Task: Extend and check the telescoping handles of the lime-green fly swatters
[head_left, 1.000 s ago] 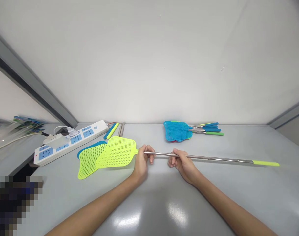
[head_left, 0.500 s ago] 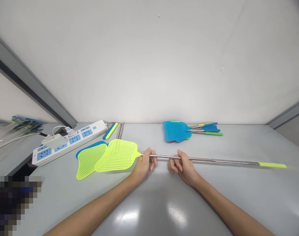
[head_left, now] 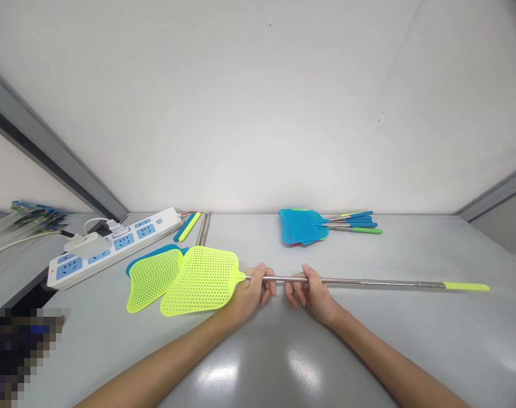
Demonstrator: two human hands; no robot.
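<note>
Both my hands hold one yellow-green fly swatter (head_left: 200, 281) with a long, extended metal rod. My left hand (head_left: 258, 286) is closed around the rod just right of the perforated head. Further along the rod, my right hand (head_left: 311, 288) pinches it between thumb and fingers. The rod runs nearly level to a yellow-green grip at the far right, which neither hand touches. Partly behind the held head, a loose yellow-green swatter head (head_left: 151, 280) lies over a blue swatter head (head_left: 134, 259).
Fly swatters (head_left: 304, 226) lie stacked at the back middle. Blue and yellow-green handle grips (head_left: 188, 228) and metal rods (head_left: 204, 228) lie back left, beside a white power strip (head_left: 126, 246) with plugs in it. A white wall (head_left: 283, 113) closes the back.
The held swatter's head has come slightly lower and nearer, and the rod now lies closer to level. Both hands keep their hold on the rod.
</note>
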